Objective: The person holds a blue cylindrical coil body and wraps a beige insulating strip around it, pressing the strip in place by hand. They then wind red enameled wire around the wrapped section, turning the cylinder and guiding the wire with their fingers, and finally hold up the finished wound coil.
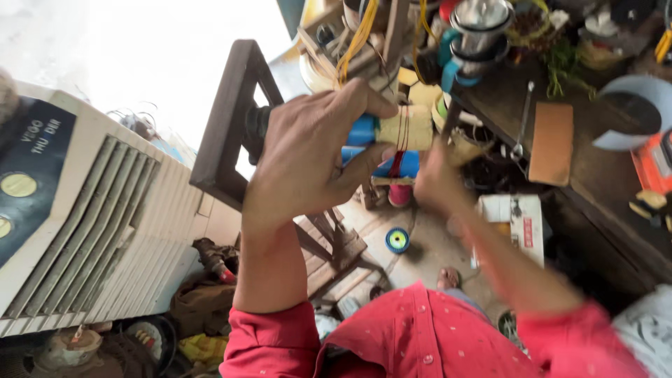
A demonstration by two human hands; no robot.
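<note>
Your left hand (308, 150) grips the blue-and-cream spool (395, 129) while your blurred right hand (435, 183), grip unclear, winds red wire (399, 157); keep tension steady.

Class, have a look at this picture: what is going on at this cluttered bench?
A person in a red shirt holds a blue-and-cream spool up in front of a dark wooden frame. The left hand grips the spool's blue end, with red wire wound round its middle. The right hand is blurred just beside it, so what it holds cannot be told. A white slatted appliance stands to the left, and a workbench crowded with tools to the right.
</note>
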